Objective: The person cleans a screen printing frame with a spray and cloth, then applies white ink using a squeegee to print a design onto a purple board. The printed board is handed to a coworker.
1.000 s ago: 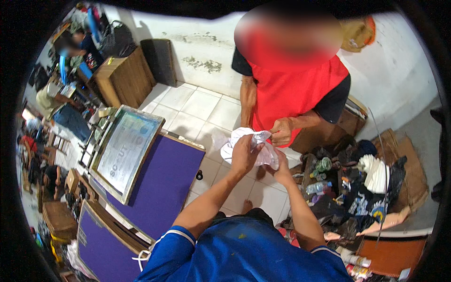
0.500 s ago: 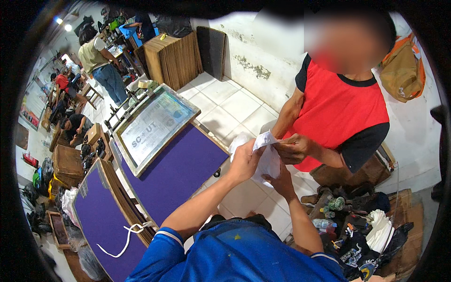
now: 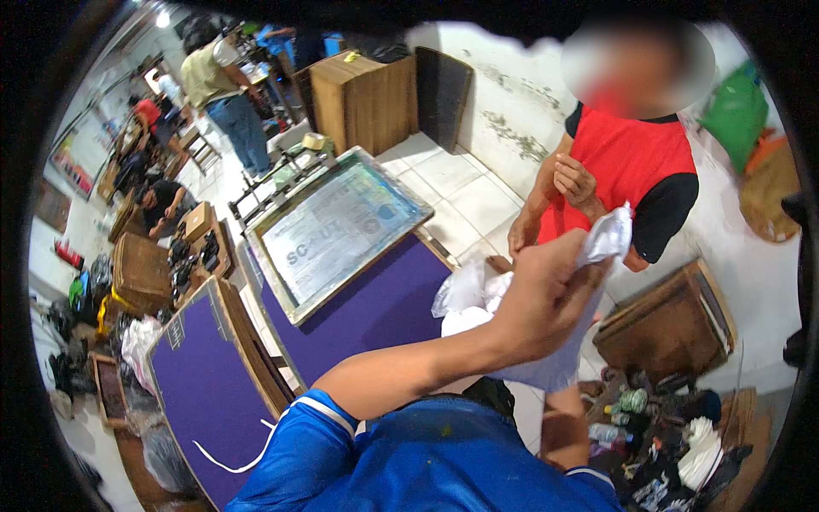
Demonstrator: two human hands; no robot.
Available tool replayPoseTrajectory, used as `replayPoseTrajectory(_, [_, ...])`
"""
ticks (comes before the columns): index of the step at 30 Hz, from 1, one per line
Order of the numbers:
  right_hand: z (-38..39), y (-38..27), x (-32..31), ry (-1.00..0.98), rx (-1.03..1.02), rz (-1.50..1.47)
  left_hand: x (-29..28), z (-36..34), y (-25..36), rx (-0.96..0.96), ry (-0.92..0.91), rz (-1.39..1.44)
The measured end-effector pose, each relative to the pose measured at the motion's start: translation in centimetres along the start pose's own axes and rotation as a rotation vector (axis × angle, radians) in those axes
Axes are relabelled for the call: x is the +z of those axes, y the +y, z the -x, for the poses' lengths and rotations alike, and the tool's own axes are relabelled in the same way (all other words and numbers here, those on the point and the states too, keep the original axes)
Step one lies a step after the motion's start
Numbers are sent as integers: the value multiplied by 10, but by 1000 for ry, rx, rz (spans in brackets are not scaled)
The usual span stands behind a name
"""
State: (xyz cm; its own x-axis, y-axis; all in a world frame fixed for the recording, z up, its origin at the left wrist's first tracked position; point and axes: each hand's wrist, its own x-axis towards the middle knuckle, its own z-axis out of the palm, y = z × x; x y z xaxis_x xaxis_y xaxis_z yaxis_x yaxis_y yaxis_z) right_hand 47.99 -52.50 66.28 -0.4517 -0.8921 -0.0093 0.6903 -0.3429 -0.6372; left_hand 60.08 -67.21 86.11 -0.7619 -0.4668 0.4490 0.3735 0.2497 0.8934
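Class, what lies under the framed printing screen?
A purple board extends out from under the framed printing screen; the part directly beneath, and anything on it there, is covered.

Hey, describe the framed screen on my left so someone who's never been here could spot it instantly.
Left of the middle, find two purple boards; take the larger one, nearer the middle. Over its far part sits the framed screen, a tilted rectangle. Unlike the mostly plain purple around it, its face is pale grey-blue with dark lettering inside a worn border.
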Motion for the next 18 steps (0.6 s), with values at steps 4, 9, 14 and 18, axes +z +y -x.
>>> replayPoseTrajectory(4, [-38, 70, 0, 50, 192, -191, -30, -21, -15, 30, 236, 26])
replayPoseTrajectory(9, [-97, 99, 8, -5, 415, -249, -80, -48, -64, -26, 521, 73])
replayPoseTrajectory(14, [-160, 101, 3, -92, 616, -269, -131, -50, -105, -208, 641, -65])
replayPoseTrajectory(18, [-193, 108, -9, -125, 726, -281, -147, -35, -133, -359, 786, 94])
